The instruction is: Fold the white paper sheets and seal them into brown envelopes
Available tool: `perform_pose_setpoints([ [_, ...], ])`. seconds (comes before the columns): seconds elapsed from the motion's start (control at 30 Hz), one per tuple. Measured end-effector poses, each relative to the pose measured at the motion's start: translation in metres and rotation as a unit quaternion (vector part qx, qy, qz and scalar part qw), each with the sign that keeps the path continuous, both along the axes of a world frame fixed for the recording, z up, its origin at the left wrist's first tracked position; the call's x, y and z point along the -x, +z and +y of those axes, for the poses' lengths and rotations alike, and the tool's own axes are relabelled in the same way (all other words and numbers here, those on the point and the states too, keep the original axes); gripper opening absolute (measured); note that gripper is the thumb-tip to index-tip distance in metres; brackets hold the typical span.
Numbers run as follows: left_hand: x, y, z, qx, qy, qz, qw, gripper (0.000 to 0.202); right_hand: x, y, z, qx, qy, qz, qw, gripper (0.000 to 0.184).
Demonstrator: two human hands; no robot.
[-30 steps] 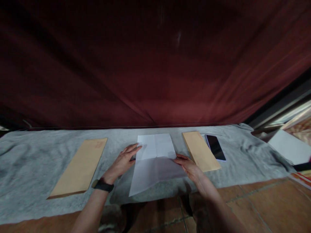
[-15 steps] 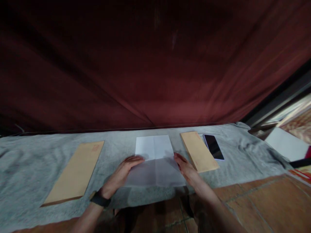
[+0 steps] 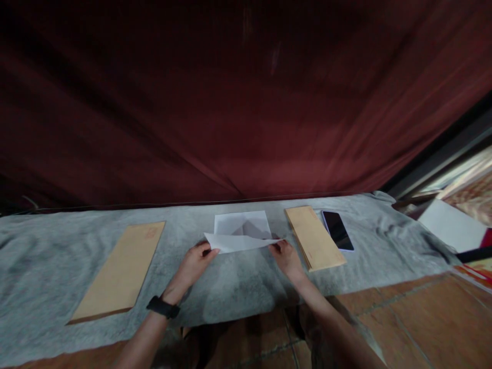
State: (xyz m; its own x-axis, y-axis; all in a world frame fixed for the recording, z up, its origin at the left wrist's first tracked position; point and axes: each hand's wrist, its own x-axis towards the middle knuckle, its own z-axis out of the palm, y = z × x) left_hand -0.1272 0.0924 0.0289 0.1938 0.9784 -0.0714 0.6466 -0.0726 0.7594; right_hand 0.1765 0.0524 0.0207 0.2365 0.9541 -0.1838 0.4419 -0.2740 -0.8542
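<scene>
A white sheet of paper (image 3: 242, 231) lies on the grey cloth (image 3: 238, 277) in front of me, its near half lifted and folded up towards the far half. My left hand (image 3: 194, 266), with a black watch on the wrist, pinches the near left corner of the sheet. My right hand (image 3: 283, 257) pinches the near right corner. Both hands are closed on the raised edge.
A brown envelope (image 3: 121, 269) lies to the left on the cloth. A stack of brown envelopes (image 3: 313, 237) sits to the right, with a dark phone (image 3: 337, 230) beside it. A dark red curtain (image 3: 230, 102) hangs behind. Tiled floor (image 3: 415, 318) shows at the right.
The near half of the sheet, which lay flat towards me, has been lifted and carried away from me over the far half. Both hands moved from its sides to its near corners.
</scene>
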Motion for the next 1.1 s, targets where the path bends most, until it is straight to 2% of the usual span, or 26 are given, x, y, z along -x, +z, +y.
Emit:
perform_pose_setpoints([
  [0.13,-0.004,0.002,0.002,0.004,0.016,0.033,0.999,0.034,0.005,-0.001,0.004,-0.014,0.025,-0.186,0.982,0.012],
  [0.27,-0.008,0.007,0.002,0.010,0.029,0.093,0.995,0.033,0.008,-0.002,0.009,-0.004,0.033,-0.249,0.968,0.018],
  [0.63,-0.024,0.023,-0.001,0.024,0.050,0.220,0.974,0.031,0.010,-0.004,0.010,-0.009,0.010,-0.243,0.970,0.014],
  [0.9,-0.031,0.024,-0.001,0.031,0.063,0.288,0.955,0.028,0.013,-0.011,0.009,-0.022,0.018,-0.284,0.958,0.019],
  [1.1,-0.035,0.028,-0.002,0.040,0.067,0.314,0.946,0.030,0.017,-0.001,0.005,-0.011,0.001,-0.289,0.957,0.027],
])
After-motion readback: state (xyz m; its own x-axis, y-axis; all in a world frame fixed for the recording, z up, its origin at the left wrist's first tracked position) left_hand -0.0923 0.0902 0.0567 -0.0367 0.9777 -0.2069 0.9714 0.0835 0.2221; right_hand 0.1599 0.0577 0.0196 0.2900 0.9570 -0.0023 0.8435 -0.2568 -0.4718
